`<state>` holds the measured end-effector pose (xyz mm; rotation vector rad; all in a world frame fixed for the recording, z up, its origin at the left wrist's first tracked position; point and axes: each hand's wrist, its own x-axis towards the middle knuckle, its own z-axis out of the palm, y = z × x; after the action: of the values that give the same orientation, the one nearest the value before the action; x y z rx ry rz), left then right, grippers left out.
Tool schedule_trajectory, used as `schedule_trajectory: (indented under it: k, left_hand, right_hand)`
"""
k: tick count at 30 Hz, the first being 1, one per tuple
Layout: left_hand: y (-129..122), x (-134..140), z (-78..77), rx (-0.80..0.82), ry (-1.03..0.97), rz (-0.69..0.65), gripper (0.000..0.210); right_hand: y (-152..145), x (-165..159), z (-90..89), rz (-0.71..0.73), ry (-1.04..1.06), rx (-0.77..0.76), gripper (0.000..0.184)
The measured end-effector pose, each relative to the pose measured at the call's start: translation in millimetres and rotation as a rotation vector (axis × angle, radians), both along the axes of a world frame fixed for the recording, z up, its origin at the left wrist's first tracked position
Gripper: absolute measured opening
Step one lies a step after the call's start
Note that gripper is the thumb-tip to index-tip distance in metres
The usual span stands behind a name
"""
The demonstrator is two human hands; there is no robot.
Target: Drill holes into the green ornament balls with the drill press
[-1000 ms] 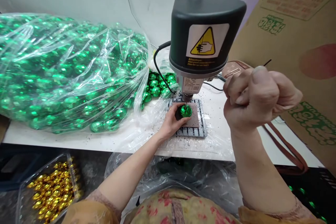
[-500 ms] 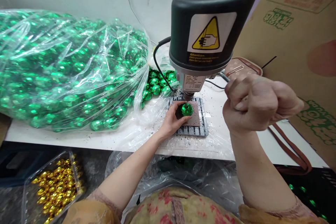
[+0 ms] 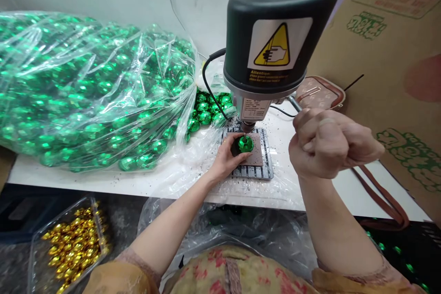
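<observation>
A shiny green faceted ball (image 3: pixel 245 144) sits on a brownish square pad on the slotted metal base (image 3: pixel 268 170) of a bench drill press (image 3: pixel 265 36). My left hand (image 3: pixel 227 156) pinches the ball between thumb and fingers from its left side. Right above the ball is the drill chuck (image 3: pixel 248 126); the bit meets the ball's top. My right hand (image 3: pixel 332 142) is closed in a fist around the end of the drill's feed lever (image 3: pixel 294 103), whose grip is hidden inside the fingers.
A big clear plastic bag (image 3: pixel 93 96) of green balls fills the table's left, with loose green balls (image 3: pixel 204 117) beside its mouth. At right stand a cardboard box (image 3: pixel 396 82) and a small bag (image 3: pixel 319 93) with a brown strap. Below left, a clear bin (image 3: pixel 32 262) holds gold balls (image 3: pixel 74 243).
My right hand has shifted slightly left and down with the lever. The chuck appears slightly lower, closer to the ball. My left hand and the ball have stayed in place.
</observation>
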<state>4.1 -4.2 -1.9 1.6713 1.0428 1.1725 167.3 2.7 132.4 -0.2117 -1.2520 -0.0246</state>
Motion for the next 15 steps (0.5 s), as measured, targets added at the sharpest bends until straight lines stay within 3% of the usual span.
schedule_trajectory:
  k: [4,6,11,15]
  left_hand:
    - [-1.1,0.4,2.4,0.001,0.000,0.015,0.052]
    - [-2.0,0.6,2.6,0.003,0.005,0.021,0.052]
    - [1.0,1.3,-1.7,-0.010,-0.012,0.024,0.055]
    - [-1.6,0.3,3.4,-0.004,0.003,0.065,0.054]
  right_hand:
    - [-2.4,2.7,-11.2,-0.024,-0.043,0.030,0.048]
    - [-5.6,0.7,-7.3,-0.011,-0.022,-0.007,0.050]
    - [-6.7,-9.3,39.3,0.059,0.177,-0.257,0.048]
    - [6.5,-10.4,68.2,0.119,0.189,-0.287,0.044]
